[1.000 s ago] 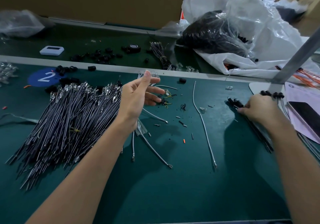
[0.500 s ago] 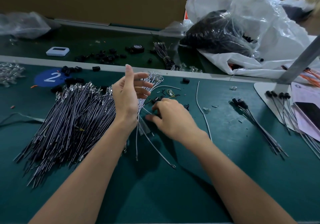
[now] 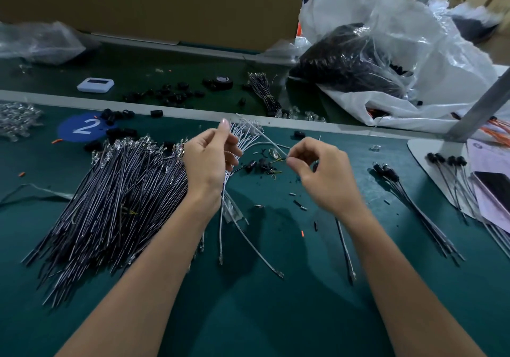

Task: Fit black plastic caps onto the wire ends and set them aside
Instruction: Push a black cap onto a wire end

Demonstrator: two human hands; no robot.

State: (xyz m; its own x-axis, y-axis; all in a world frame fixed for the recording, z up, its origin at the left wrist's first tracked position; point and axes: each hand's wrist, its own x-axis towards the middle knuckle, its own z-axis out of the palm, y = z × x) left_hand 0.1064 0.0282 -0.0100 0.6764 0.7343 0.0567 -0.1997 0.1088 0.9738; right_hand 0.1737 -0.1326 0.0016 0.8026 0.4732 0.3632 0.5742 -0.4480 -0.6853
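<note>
My left hand [image 3: 209, 160] holds a small bundle of grey wires [image 3: 242, 135] upright above the green mat, their clear tips fanned out at the top. My right hand [image 3: 317, 171] pinches one wire of that bundle near its tip, just right of the left hand. A few loose black caps [image 3: 260, 166] lie on the mat between the hands. A large heap of dark wires [image 3: 116, 196] lies to the left. Capped wires [image 3: 408, 199] lie set aside at the right.
More black caps [image 3: 116, 124] sit by the blue "2" sticker [image 3: 82, 127]. Loose wires [image 3: 345, 249] and small scraps lie on the mat in front. Plastic bags [image 3: 386, 61] with black parts fill the back right. A metal post [image 3: 480, 108] and papers [image 3: 491, 180] stand at the right.
My right hand came from the capped wires at the right to the middle, dipped to the loose caps, then rose to pinch a wire in the bundle. The left hand closed around the bundle.
</note>
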